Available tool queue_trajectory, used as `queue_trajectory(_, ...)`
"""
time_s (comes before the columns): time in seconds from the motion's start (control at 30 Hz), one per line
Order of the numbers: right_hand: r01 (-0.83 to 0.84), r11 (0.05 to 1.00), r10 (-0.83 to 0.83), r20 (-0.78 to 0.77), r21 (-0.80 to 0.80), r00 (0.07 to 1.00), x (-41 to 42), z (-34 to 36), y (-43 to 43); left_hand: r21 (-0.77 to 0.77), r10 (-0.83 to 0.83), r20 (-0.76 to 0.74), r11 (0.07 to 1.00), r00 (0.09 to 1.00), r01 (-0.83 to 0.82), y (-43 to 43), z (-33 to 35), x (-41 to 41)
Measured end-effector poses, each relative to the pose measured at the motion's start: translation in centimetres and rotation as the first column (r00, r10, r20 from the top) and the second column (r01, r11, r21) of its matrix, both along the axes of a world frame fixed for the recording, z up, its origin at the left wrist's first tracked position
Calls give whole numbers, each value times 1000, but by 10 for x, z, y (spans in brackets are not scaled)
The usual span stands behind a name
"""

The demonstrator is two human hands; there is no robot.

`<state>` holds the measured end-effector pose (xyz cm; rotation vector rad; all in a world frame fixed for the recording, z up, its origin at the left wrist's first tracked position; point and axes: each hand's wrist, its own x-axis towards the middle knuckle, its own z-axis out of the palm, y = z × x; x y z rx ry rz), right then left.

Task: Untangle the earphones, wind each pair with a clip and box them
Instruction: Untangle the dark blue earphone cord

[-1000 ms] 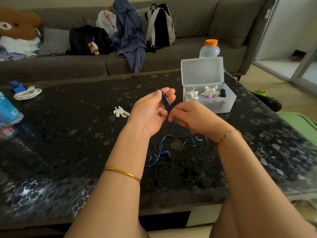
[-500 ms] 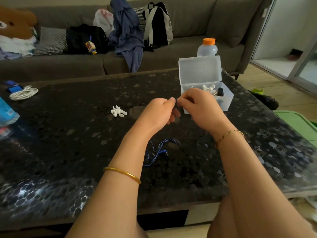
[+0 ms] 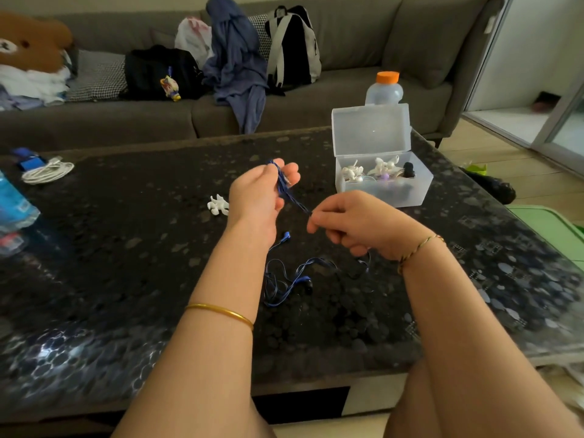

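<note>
Over a dark table [image 3: 126, 263], left hand [image 3: 257, 197] gripped coiled blue earphones [image 3: 281, 181]; the cord [image 3: 300, 206] slanted down from its fingers [image 3: 293, 174] to the right hand [image 3: 357, 222], pinching it.

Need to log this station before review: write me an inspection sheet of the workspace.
Surface: dark speckled table, glossy.
Job's things: blue earphones partly wound, rest trailing on table; white clip lying loose; clear box open, clips and earphones inside.
Clutter: blue bottle at left edge; orange-capped bottle behind box.
Hands: left hand holds the wound part; right hand pinches the cord.
Cables: white cable coiled, far left.
Surroundings: grey sofa with bags and clothes.
</note>
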<state>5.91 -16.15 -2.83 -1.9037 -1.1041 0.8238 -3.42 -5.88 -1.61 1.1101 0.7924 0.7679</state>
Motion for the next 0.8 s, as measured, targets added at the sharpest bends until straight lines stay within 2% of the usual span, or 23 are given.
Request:
queue_trajectory(0.07, -18, 1000, 18, -6, -2, 1000, -1, 3, -1, 286, 53, -172, 958, 984, -2, 1, -5, 1)
queue_trajectory(0.13, -22, 1000, 23, -7, 20, 1000, -1, 7, -2, 529, 65, -276, 843, 959, 96, 0, -11, 1)
queue_trajectory(0.2, -34, 997, 35, -30, 64, 999, -1, 10, -4, 645, 66, -412, 725, 909, 240, 1, -15, 2)
queue_trajectory(0.23, -18, 995, 23, -46, 102, 999, -1, 11, -5, 654, 61, -492, 684, 868, 323, 2, -17, 2)
queue_trajectory(0.27, 21, 989, -12, -62, 147, 998, 1, 11, -6, 638, 47, -557, 663, 829, 391, 2, -18, 4)
queue_trajectory(0.33, 140, 966, -129, -63, 219, 990, 6, 10, -7, 543, -37, -598, 716, 801, 439, -2, -16, 6)
queue_trajectory(0.43, 293, 915, -295, -34, 278, 955, 13, 4, -5, 369, -195, -571, 806, 798, 462, -8, -5, 7)
queue_trajectory(0.57, 348, 878, -372, 11, 329, 928, 17, -1, -3, 220, -397, -481, 808, 782, 546, -9, -2, 3)
queue_trajectory(0.63, 349, 892, -362, -7, 289, 932, 19, -3, -4, 95, -477, -328, 842, 816, 531, -9, 0, 1)
queue_trajectory(0.7, 340, 913, -332, -74, 226, 940, 20, -4, -5, -88, -489, -96, 872, 867, 482, -6, 3, -1)
queue_trajectory(0.8, 290, 945, -279, -94, 153, 956, 21, -5, -6, -306, -339, 208, 868, 917, 390, -2, 8, -6)
